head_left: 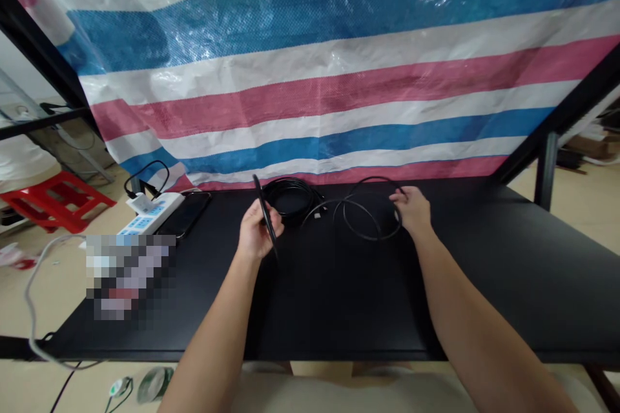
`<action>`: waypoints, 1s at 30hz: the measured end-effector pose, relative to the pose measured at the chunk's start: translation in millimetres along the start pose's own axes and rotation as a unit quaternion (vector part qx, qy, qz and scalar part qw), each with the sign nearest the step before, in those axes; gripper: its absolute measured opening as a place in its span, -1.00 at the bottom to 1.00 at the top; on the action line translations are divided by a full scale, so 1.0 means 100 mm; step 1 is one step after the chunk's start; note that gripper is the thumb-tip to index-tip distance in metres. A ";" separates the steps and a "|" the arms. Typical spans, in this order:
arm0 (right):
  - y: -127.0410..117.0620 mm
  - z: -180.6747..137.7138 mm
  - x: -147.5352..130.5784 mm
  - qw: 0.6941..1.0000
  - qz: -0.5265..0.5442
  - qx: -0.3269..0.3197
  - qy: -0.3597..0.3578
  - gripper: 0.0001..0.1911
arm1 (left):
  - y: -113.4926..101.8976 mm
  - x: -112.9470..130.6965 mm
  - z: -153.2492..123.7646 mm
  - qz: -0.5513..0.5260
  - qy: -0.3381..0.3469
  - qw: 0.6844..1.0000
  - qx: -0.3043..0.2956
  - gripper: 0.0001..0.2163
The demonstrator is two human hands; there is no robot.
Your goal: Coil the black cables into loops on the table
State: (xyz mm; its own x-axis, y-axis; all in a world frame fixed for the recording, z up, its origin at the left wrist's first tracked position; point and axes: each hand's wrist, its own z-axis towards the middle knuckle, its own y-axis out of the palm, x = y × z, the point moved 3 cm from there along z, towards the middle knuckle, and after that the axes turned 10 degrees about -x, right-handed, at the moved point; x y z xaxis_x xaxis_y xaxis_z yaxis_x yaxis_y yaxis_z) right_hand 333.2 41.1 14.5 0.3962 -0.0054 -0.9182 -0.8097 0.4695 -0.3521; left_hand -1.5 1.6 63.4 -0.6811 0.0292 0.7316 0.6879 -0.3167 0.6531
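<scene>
My left hand (258, 231) is closed round a thin dark flat object (264, 213), held upright on edge above the black table (339, 297). Just beyond it lies a coiled black cable (289, 197). My right hand (413, 208) rests on the far part of the table with its fingers curled onto a loose black cable loop (368, 219). The loop's plug ends (320, 211) lie between the two cables.
A white power strip (150, 214) with a black plug and a black phone (186, 214) lie at the table's left rear. A striped tarp (329, 77) hangs behind. A red stool (53, 200) stands on the floor at left, and black frame posts (546, 168) stand at right.
</scene>
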 end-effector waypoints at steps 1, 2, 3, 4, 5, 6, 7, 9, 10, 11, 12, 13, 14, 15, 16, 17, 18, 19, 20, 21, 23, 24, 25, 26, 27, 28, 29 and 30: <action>-0.04 0.02 0.02 0.999 0.034 0.028 0.023 -0.84 | -0.03 0.06 0.00 -0.023 0.017 0.999 0.025 -0.81; -0.07 0.04 0.04 0.994 0.080 0.053 0.044 -0.82 | -0.06 0.12 0.00 -0.044 0.034 0.997 0.049 -0.83; -0.09 0.05 0.06 0.985 0.140 0.076 0.067 -0.79 | -0.08 0.16 0.00 -0.062 0.049 0.994 0.071 -0.84; -0.11 0.06 0.07 0.971 0.205 0.093 0.085 -0.74 | -0.11 0.20 0.00 -0.076 0.062 0.991 0.091 -0.83; -0.13 0.07 0.08 0.954 0.266 0.099 0.095 -0.70 | -0.13 0.24 0.00 -0.087 0.073 0.988 0.109 -0.82; -0.14 0.09 0.09 0.938 0.317 0.098 0.099 -0.66 | -0.15 0.26 0.00 -0.095 0.082 0.984 0.123 -0.80; -0.15 0.10 0.08 0.928 0.349 0.089 0.096 -0.65 | -0.18 0.28 0.00 -0.101 0.089 0.982 0.136 -0.77; -0.17 0.10 0.08 0.916 0.384 0.066 0.092 -0.66 | -0.22 0.29 0.00 -0.110 0.099 0.977 0.156 -0.72; -0.18 0.10 0.08 0.914 0.391 0.056 0.091 -0.67 | -0.24 0.29 0.00 -0.113 0.102 0.975 0.164 -0.70; -0.19 0.09 0.07 0.914 0.394 0.045 0.090 -0.69 | -0.25 0.29 0.00 -0.113 0.103 0.973 0.171 -0.68; -0.18 0.08 0.05 0.916 0.392 0.035 0.084 -0.71 | -0.25 0.29 0.00 -0.111 0.101 0.973 0.177 -0.66; -0.18 0.06 0.03 0.920 0.385 0.027 0.073 -0.72 | -0.25 0.28 -0.01 -0.105 0.097 0.973 0.180 -0.66; -0.16 0.03 -0.01 0.926 0.373 0.021 0.058 -0.73 | -0.24 0.27 0.00 -0.097 0.088 0.975 0.179 -0.66; -0.14 0.00 -0.05 0.933 0.357 0.016 0.041 -0.74 | -0.22 0.26 0.00 -0.086 0.074 0.978 0.174 -0.67; -0.11 -0.03 -0.10 0.942 0.335 0.013 0.021 -0.75 | -0.19 0.24 0.01 -0.072 0.058 0.982 0.165 -0.68; -0.08 -0.06 -0.16 0.951 0.308 0.008 0.001 -0.75 | -0.17 0.21 0.02 -0.056 0.042 0.985 0.155 -0.70; -0.05 -0.10 -0.21 0.962 0.274 -0.002 -0.020 -0.72 | -0.14 0.18 0.03 -0.036 0.027 0.989 0.143 -0.71; -0.02 -0.13 -0.26 0.971 0.236 -0.017 -0.041 -0.66 | -0.11 0.15 0.03 -0.012 0.016 0.991 0.131 -0.71; 0.02 -0.16 -0.30 0.978 0.197 -0.035 -0.061 -0.61 | -0.09 0.11 0.04 0.015 0.008 0.993 0.118 -0.71; 0.05 -0.18 -0.33 0.982 0.161 -0.054 -0.078 -0.56 | -0.07 0.07 0.05 0.044 0.004 0.994 0.103 -0.71; 0.10 -0.21 -0.37 0.985 0.107 -0.087 -0.100 -0.51 | -0.04 -0.02 0.05 0.101 -0.003 0.993 0.065 -0.70; 0.12 -0.22 -0.38 0.986 0.092 -0.096 -0.105 -0.52 | -0.02 -0.06 0.05 0.127 -0.008 0.991 0.046 -0.70; 0.13 -0.22 -0.38 0.986 0.082 -0.103 -0.105 -0.55 | -0.01 -0.09 0.05 0.148 -0.013 0.988 0.029 -0.69; 0.14 -0.22 -0.38 0.986 0.079 -0.106 -0.100 -0.59 | 0.00 -0.11 0.05 0.166 -0.020 0.986 0.015 -0.68; 0.15 -0.22 -0.37 0.987 0.085 -0.104 -0.090 -0.60 | 0.01 -0.12 0.04 0.184 -0.028 0.983 0.004 -0.67; 0.15 -0.22 -0.37 0.987 0.101 -0.101 -0.077 -0.59 | 0.02 -0.13 0.03 0.202 -0.039 0.979 -0.006 -0.67; 0.15 -0.21 -0.36 0.985 0.126 -0.096 -0.063 -0.55 | 0.03 -0.13 0.03 0.221 -0.051 0.974 -0.016 -0.67; 0.16 -0.21 -0.36 0.982 0.155 -0.091 -0.053 -0.52 | 0.03 -0.13 0.02 0.240 -0.064 0.968 -0.028 -0.67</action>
State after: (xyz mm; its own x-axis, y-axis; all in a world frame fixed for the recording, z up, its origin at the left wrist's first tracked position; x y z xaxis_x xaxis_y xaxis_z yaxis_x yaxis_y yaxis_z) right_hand 297.1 29.7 38.2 0.1525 0.2091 -0.9659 -0.9590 0.2677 -0.0934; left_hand 10.4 2.2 56.4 -0.2473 -0.0174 0.9688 0.9002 -0.3740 0.2231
